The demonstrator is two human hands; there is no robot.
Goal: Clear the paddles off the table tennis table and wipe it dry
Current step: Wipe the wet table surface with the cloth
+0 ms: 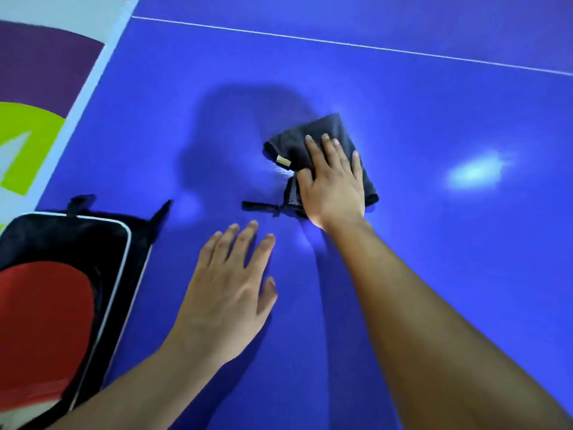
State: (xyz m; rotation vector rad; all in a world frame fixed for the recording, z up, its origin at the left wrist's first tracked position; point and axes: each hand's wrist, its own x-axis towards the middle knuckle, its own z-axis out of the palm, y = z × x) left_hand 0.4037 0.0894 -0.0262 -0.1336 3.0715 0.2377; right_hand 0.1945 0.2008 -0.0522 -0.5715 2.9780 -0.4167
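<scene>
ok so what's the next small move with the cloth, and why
Probably sweep the right hand, pressed flat on the grey cloth, leftwards across the blue table: a pale streak that may be moisture shows just beside the cloth's left edge. The left hand rests open nearer the person.
</scene>
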